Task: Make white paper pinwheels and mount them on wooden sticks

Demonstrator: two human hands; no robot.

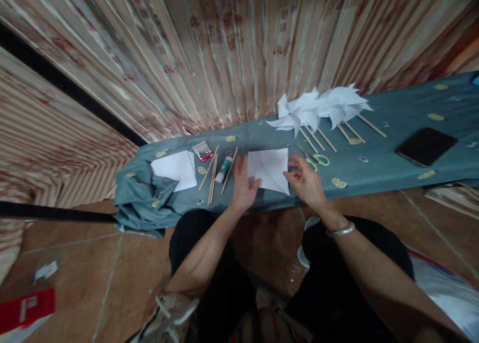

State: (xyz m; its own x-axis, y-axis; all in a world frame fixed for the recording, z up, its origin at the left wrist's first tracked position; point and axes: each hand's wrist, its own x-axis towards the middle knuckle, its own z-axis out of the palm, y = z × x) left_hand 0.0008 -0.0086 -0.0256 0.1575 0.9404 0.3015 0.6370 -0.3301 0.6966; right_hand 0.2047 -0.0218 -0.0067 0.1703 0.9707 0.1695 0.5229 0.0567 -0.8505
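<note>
A square white sheet of paper (268, 168) with faint creases lies at the near edge of the cloth-covered bench, its lower right corner slightly raised. My left hand (244, 184) rests along the sheet's left edge, fingers stretched out and thumb on the paper. At the right edge, my right hand (305, 178) pinches the sheet between thumb and forefinger. Just beyond that hand lie scissors (318, 160) with light green handles. Beside my left hand are a glue stick (223, 169) and several wooden sticks (213, 179).
A stack of white paper (175, 170) and a small packet (202, 151) lie to the left. White paper pinwheels (322, 107) on sticks are piled at the back right. A dark phone (426, 146) lies farther right on the blue-green cloth (374, 168). Curtains (239, 48) hang behind.
</note>
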